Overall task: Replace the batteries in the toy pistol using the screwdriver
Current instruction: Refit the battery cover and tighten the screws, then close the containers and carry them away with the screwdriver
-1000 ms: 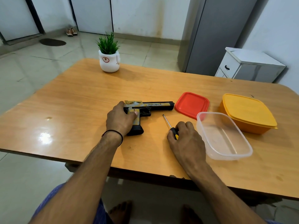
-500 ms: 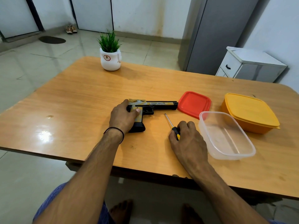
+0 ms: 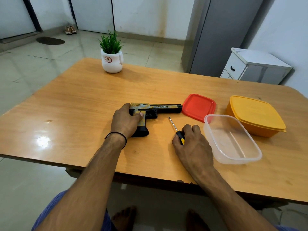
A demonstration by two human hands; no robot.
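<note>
We see a black-and-gold toy pistol (image 3: 164,108) lying flat on the worktop (image 3: 80,107), barrel pointing right, our left hand (image 3: 124,122) with fingers wrapped round its grip, our right hand (image 3: 194,145) with fingers curled round a black-and-yellow screwdriver (image 3: 179,135) nearby

Only legible text: "DESERT EAGLE", dark print on the yellow strip along the slide of the toy pistol (image 3: 164,108). There's a finer line of print right under it, too small to read. The white plant pot (image 3: 111,64) carries a round red-rimmed emblem on its front; no lettering readable in it.
</note>
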